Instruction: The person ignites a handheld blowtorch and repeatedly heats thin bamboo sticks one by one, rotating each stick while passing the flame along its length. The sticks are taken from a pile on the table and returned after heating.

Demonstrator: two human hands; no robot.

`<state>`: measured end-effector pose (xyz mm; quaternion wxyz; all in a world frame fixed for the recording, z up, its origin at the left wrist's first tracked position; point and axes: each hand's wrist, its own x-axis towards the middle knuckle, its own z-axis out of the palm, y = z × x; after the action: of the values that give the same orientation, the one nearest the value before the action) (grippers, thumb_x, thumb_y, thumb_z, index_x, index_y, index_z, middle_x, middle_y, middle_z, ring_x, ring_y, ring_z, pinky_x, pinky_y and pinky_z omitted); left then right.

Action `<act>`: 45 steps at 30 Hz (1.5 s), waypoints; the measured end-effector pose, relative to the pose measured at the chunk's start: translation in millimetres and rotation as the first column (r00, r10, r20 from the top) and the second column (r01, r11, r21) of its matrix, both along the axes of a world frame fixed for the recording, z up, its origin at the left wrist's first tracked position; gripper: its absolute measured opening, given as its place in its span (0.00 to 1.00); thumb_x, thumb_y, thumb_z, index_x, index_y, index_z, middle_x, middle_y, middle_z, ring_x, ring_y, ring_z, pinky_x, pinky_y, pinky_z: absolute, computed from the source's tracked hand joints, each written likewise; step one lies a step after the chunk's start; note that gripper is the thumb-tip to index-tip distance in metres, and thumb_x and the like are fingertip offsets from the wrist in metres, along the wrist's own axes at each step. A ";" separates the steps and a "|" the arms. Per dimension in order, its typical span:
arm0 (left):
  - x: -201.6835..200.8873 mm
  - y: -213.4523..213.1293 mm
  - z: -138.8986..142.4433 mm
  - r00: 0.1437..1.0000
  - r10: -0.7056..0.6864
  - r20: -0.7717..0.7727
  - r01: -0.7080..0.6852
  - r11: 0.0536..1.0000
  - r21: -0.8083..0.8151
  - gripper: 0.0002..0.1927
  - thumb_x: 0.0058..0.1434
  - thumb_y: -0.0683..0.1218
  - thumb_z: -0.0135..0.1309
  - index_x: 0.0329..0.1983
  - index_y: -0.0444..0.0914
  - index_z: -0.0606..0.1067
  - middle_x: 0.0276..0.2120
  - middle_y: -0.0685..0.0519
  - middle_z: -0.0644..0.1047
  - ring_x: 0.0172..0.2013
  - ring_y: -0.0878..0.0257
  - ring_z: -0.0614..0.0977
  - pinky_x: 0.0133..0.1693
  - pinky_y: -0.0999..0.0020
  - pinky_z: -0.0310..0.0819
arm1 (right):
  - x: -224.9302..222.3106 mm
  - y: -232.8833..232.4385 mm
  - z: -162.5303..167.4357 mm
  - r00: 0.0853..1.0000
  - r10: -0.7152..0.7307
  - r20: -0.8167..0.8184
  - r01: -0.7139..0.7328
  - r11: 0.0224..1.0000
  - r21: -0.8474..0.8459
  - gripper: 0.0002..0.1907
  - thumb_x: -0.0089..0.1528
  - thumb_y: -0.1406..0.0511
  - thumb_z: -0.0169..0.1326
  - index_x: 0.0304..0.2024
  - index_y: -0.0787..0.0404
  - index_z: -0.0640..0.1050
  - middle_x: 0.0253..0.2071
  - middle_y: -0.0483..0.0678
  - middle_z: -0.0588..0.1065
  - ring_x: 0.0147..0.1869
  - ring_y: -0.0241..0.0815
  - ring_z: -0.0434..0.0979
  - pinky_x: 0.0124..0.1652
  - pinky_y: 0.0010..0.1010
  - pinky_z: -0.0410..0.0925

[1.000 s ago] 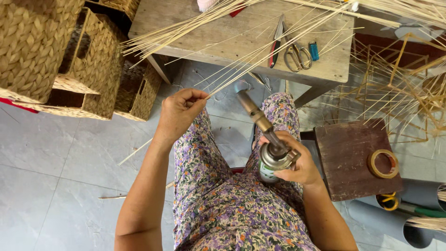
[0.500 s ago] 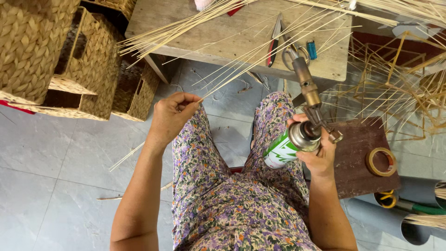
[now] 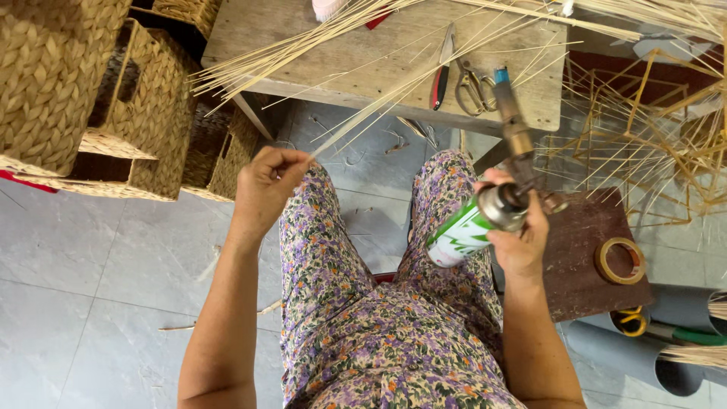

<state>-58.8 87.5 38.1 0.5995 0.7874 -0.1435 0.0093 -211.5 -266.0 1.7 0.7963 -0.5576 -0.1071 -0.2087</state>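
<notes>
since the earlier frames, the right hand (image 3: 522, 242) has swung the gas torch (image 3: 492, 193) from the lap out to the right and tipped it up, so its brass nozzle now points away from the body toward the near right corner of the table (image 3: 379, 68). its fingers are wrapped fully closed around the neck, just under the valve, with the green and white canister lying back across the palm toward the knee; judging by the grip, this keeps the nozzle end clear of the floral trousers (image 3: 363, 303).

the left hand (image 3: 265, 185) has stayed raised over the left knee. its fingertips are pinched shut on the near end of a thin cane strip (image 3: 363, 113), which runs up and to the right over the table's near edge, among the loose bundle of strips lying there. the pinch seems to hold that one strip taut and apart from the others.

the torch nozzle sits well to the right of the pinched strip, not touching it. scissors (image 3: 471, 87) and a red-handled knife (image 3: 441, 76) lie on the table near its right edge, just beyond the nozzle.
</notes>
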 end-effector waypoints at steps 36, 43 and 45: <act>-40.8 -88.7 -24.5 0.913 -0.221 -0.344 0.013 0.857 -0.516 0.08 0.71 0.42 0.52 0.49 0.35 0.76 0.40 0.48 0.82 0.38 0.62 0.85 0.42 0.69 0.82 | 43.0 41.5 6.7 0.977 0.157 -0.143 -0.183 0.965 -0.188 0.37 0.57 0.68 0.61 0.68 0.70 0.68 0.62 0.57 0.72 0.65 0.45 0.76 0.66 0.36 0.69; -72.7 -69.7 28.4 0.918 -0.102 0.383 0.051 0.989 0.142 0.05 0.67 0.40 0.57 0.45 0.35 0.79 0.42 0.48 0.83 0.43 0.58 0.86 0.46 0.67 0.81 | 54.3 26.4 5.3 0.979 0.144 -0.144 -0.170 0.967 -0.191 0.35 0.56 0.69 0.61 0.65 0.69 0.69 0.60 0.54 0.74 0.61 0.42 0.77 0.63 0.33 0.70; -56.8 -59.7 40.1 0.712 -0.105 0.694 -0.146 0.945 0.293 0.09 0.70 0.38 0.51 0.51 0.37 0.77 0.52 0.44 0.81 0.56 0.46 0.83 0.58 0.59 0.78 | 54.7 26.0 3.9 0.980 0.144 -0.141 -0.169 0.968 -0.187 0.34 0.56 0.69 0.61 0.65 0.68 0.68 0.60 0.53 0.74 0.60 0.42 0.78 0.62 0.34 0.72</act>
<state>-115.5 27.8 78.2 0.3609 0.8140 -0.3509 0.2900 -156.8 -240.1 5.5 0.7561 -0.6358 -0.1204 -0.0979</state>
